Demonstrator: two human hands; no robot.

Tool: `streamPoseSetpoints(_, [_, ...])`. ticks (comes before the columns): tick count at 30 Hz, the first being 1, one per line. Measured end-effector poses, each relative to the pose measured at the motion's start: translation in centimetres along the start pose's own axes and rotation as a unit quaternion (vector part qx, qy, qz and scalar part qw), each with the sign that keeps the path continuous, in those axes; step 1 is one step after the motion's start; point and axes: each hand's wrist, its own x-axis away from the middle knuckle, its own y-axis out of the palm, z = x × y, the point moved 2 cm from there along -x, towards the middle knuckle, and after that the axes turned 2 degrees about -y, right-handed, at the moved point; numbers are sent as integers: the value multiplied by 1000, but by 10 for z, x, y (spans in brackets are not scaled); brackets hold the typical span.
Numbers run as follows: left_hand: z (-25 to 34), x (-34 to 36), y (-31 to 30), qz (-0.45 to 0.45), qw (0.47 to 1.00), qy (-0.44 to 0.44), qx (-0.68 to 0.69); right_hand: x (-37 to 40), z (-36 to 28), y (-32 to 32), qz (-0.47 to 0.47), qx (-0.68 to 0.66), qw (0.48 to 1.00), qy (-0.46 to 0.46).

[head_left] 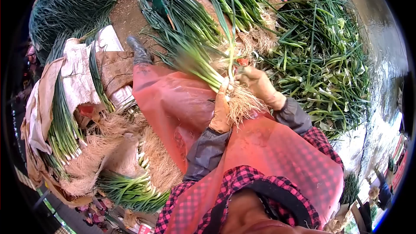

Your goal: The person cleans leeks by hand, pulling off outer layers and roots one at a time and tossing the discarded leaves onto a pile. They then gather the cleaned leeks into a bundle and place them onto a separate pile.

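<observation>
My left hand [221, 110] is closed around a bunch of green onions [211, 76] just above the roots, over my lap. Their leaves fan up and to the left, partly blurred, and the pale stringy roots [243, 102] hang toward me. My right hand [258, 84] is closed beside the bunch, fingers curled at the base of a single upright green onion [232, 45]. Its fingertips are partly hidden. A translucent red apron [277, 147] covers my lap beneath both hands.
Green onion bundles [186, 15] lie ahead of me. To the right is a heap of loose leaves [320, 56] beside wet ground [377, 30]. More rooted onions [63, 125] and brown paper wrapping [41, 108] are on the left. My boot [139, 50] extends forward.
</observation>
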Motion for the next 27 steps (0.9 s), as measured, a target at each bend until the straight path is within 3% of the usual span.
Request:
streamPoseSetpoints(2, [1,-1,-8,26,1000,-7,6,9,-48,-28,40,155,969,-189])
streamPoseSetpoints(3, [6,-9,-24,-32,999,-3,-3,12,-70,-59,167,268,925,-211])
streamPoseSetpoints(4, [9,-14,-32,-90,996,1,-13,20,-90,-87,356,219,902,-104])
streamPoseSetpoints(5, [8,4,-9,-96,994,38,-16,24,-85,-132,410,479,761,-152])
streamPoseSetpoints(6, [10,10,-7,-31,990,100,-96,19,-66,-169,429,695,547,-183])
streamPoseSetpoints(8, [10,18,16,-16,993,112,-16,-2,-33,-197,432,731,430,-307])
streamPoseSetpoints(9, [20,8,-3,-102,974,139,-147,-16,-36,-168,316,649,692,27])
streamPoseSetpoints(10, [19,9,0,-102,974,138,-146,-33,-19,-144,235,434,866,-86])
streamPoseSetpoints(11, [18,12,5,-81,989,96,-81,-61,6,-128,190,423,878,-120])
streamPoseSetpoints(12, [19,13,11,-60,997,55,-16,-88,10,-100,158,320,931,-71])
streamPoseSetpoints(13, [20,14,15,-41,998,55,-14,-125,25,-93,143,454,879,-3])
streamPoseSetpoints(14, [22,14,18,-93,993,71,-16,-157,35,-85,146,521,841,-29])
streamPoseSetpoints(15, [25,10,12,-64,996,62,-17,-186,47,-80,160,520,838,-37])
streamPoseSetpoints(16, [28,7,6,-33,998,54,-18,-216,73,-83,205,579,780,-122])
streamPoseSetpoints(18, [25,6,7,-5,999,48,-2,-232,58,-72,235,622,746,-48])
streamPoseSetpoints(21, [22,2,1,32,994,75,-67,-229,24,-81,188,527,829,-1])
streamPoseSetpoints(22, [21,-3,-2,26,994,74,-72,-211,7,-83,207,556,805,-20])
streamPoseSetpoints(24, [22,-11,-6,-8,995,57,-83,-152,-15,-89,176,441,880,15])
streamPoseSetpoints(25, [20,-10,-8,-40,994,36,-100,-126,-16,-94,187,437,880,8])
streamPoseSetpoints(26, [18,-6,-5,-40,994,28,-102,-103,-3,-106,244,537,805,-61])
streamPoseSetpoints(27, [16,-2,2,-20,992,31,-118,-78,-4,-105,245,502,826,-68])
